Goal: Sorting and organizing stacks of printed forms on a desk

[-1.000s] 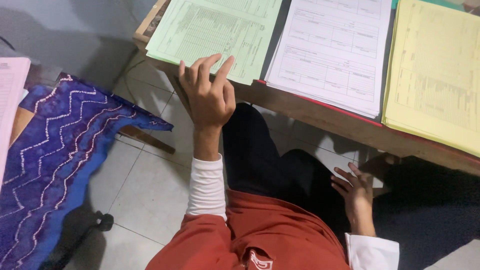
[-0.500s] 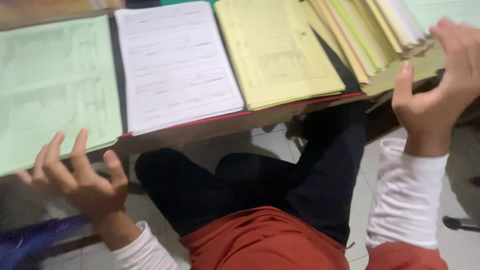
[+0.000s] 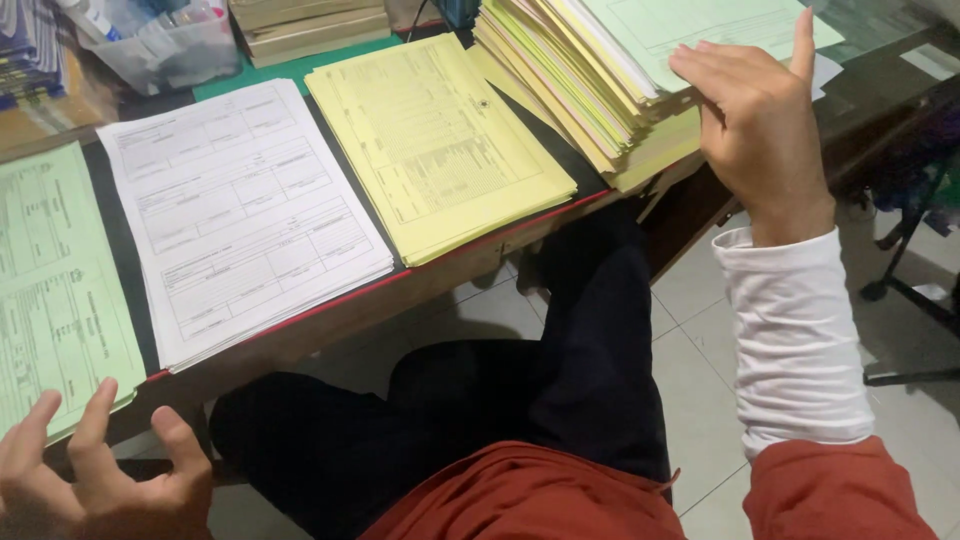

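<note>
Wooden desk (image 3: 440,285) runs diagonally across the view, its front edge lined by a thin red strip, and below that edge our dark-trousered legs cross over pale floor tiles (image 3: 700,330), which leave open room to the right as far as a black stand (image 3: 905,290). Along the desk lie, from left to right, a green form stack (image 3: 50,290), a white form stack (image 3: 245,210), a yellow form stack (image 3: 435,140) and a tall mixed pile of sheets (image 3: 590,80); a clear plastic box (image 3: 165,45) stands at the far edge. Compared with half a second ago, we see the view shifted so that the tall pile sits closer to centre, and our right hand has moved from the pile's lower corner up over its near edge. Our right hand (image 3: 760,125) is raised with the forefinger upright and the other fingers curled toward the pile's top green sheet, gripping nothing; whether the fingertips touch the paper we cannot tell. Our left hand (image 3: 90,470) hovers low, just beside the near corner of the green form stack, fingers spread apart and bent, holding nothing.
</note>
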